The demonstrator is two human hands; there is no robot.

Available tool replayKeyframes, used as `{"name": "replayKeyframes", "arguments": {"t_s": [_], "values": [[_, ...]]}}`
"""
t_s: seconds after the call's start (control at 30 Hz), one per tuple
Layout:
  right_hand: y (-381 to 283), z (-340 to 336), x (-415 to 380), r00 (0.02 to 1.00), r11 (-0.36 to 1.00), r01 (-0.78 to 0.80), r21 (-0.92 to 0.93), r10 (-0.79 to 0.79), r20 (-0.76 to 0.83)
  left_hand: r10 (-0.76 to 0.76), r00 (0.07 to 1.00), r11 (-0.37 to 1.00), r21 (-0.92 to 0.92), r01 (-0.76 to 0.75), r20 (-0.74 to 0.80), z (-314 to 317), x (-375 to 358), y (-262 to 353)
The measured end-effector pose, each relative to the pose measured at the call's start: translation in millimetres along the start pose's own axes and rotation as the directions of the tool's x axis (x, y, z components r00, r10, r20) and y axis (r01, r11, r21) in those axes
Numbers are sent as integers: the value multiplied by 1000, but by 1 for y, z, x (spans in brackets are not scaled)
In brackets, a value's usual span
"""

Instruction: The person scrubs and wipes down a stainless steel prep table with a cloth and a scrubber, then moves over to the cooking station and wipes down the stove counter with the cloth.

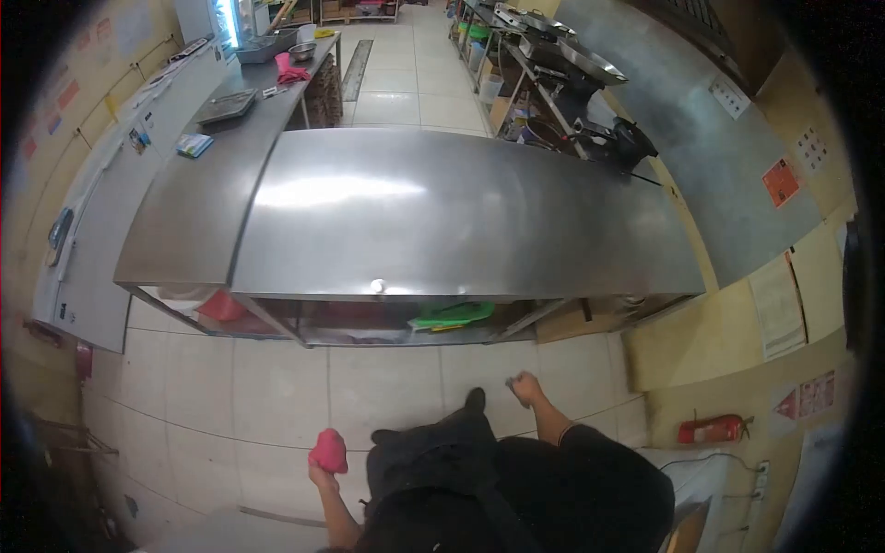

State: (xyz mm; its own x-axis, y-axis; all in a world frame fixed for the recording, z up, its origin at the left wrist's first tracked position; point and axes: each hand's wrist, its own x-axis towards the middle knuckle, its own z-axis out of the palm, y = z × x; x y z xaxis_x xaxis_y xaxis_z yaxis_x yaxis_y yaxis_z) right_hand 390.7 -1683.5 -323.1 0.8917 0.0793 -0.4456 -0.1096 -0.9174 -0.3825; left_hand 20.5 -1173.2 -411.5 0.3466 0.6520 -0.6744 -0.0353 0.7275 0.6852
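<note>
1. The big steel counter (442,212) fills the middle of the view, bare and shiny, well ahead of both sets of fingers, nothing on its near top.
2. Under it, the lower shelf (387,323) is mostly in shadow; a green flat thing (454,314) and a red tub (221,307) peek out, but what they are exactly is hard to make out.
3. Further beyond the fingers, a second long worktop (230,120) runs away on the left side, carrying a dark tray (226,106), a small blue-and-white packet (194,145) and a pink cloth (290,72), all tiny.
4. Now the pale tiled floor (277,387), right beneath both hands.
5. Low at the wall, off past the right hand, a red fire extinguisher (712,429) lies near the floor.
6. Left hand (323,465): fingers wrapped tight around a pink rag (329,451), bunched into a soft lump that hides the fingers almost completely. It sits in the fist, above the floor, well short of the counter.
7. Right hand (525,387): curled into a loose fist, nothing visible inside, though it is small and blurred, so a tiny object could be hidden.
8. Both forearms are cut off by the dark clothing at the bottom edge.
</note>
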Motion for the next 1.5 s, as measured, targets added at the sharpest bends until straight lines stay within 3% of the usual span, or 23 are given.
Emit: {"name": "replayKeyframes", "arguments": {"t_s": [0.07,0.1,0.13,0.17,0.23,0.3,0.37,0.43,0.5,0.57,0.7,0.83,0.9,0.93,1.03,1.1,1.13,1.27,1.33,1.37,1.4,1.47,1.5], "values": [[-109,25,12,995,992,71,104,-79,68,-14,1000,1000,3,14,16,-57,10,38],[-163,45,18,996,972,-17,235,-4,90,-24,994,998,-56,30,108,-84,18,55],[-211,64,22,985,977,89,193,-114,126,-31,980,992,-114,54,198,-104,28,70],[-255,84,25,961,969,192,156,-218,171,-56,998,983,-172,59,22,-109,32,89],[-332,125,39,863,918,393,47,-386,327,-86,996,980,-182,85,6,-136,56,122],[-412,150,42,802,888,459,43,-434,410,-105,994,974,-204,99,-22,-164,73,152],[-490,186,50,733,849,526,48,-481,481,-20,976,958,-283,-43,-217,-177,89,176],[-555,234,62,658,799,588,126,-563,500,-62,964,924,-380,-42,-259,-182,98,193],[-673,297,51,560,764,605,224,-608,563,-63,932,883,-456,-115,-358,-214,114,261],[-780,350,66,377,663,705,253,-653,657,-268,846,700,-696,-158,-462,-213,135,302],[-989,402,26,200,603,704,376,-676,709,15,872,562,-717,-413,-490,-257,166,391],[-1181,454,-21,63,518,723,457,-708,703,72,703,469,-599,-650,-707,-239,206,521],[-1254,483,-41,-37,449,777,441,-667,744,211,690,611,-457,-647,-693,-247,231,574],[-1287,496,-52,-50,435,784,443,-667,744,214,682,597,-459,-658,-699,-247,249,609],[-1367,548,-87,-49,530,731,430,-588,808,263,734,715,-385,-584,-627,-265,315,717],[-1394,593,-96,-79,764,475,436,-456,886,375,803,785,-303,-541,-463,-280,363,785],[-1398,626,-96,-128,714,461,527,-535,835,393,812,784,-304,-541,-432,-283,389,817],[-1452,613,-112,61,775,467,426,-509,859,386,909,904,-132,-406,-155,-260,500,960],[-1477,587,-120,14,919,175,353,-360,933,391,910,856,309,-414,138,-237,531,1024],[-1488,578,-117,52,925,75,372,-376,925,353,907,807,417,-419,228,-222,542,1053],[-1512,579,-109,84,915,44,400,-403,912,336,901,792,435,-428,274,-212,572,1082],[-1555,587,-88,175,805,-260,532,-503,846,261,827,663,530,-528,498,-188,630,1126],[-1574,605,-69,197,783,-268,561,-525,828,218,811,697,495,-518,542,-166,647,1150]]}}
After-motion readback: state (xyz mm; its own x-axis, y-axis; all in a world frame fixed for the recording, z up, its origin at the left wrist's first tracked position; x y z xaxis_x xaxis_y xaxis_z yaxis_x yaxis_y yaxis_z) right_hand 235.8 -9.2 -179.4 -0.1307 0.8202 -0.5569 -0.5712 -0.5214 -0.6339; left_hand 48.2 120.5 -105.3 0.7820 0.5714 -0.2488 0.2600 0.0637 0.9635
